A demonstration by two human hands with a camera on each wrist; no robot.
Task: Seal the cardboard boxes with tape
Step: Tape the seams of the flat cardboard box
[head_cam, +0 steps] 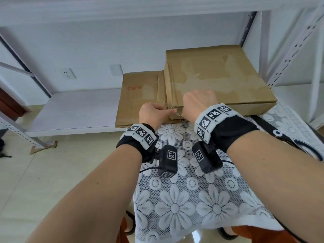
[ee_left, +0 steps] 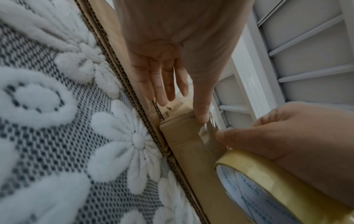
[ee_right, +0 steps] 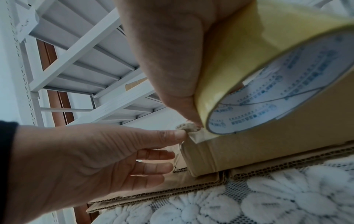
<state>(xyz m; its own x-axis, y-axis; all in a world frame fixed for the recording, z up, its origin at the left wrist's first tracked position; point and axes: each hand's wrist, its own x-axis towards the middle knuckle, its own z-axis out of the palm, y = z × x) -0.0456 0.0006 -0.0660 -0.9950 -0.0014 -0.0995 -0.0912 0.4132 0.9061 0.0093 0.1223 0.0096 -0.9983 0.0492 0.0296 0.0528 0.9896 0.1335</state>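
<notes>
Box: we see the upper cardboard box lying flat on a flattened cardboard sheet, at the far edge of the lace-covered surface, partly over the white shelf.
Tape end: a clear strip wraps the box's near left corner.
Tape roll: yellowish roll, held against the box's near side just right of that corner.
Right hand: our right hand grips the roll, fingers clamped round its rim.
Left hand: our left hand has its thumb pressing the strip at the corner; the other fingers are straight and slightly apart.
Surroundings: white metal rack around; wall sockets behind.
</notes>
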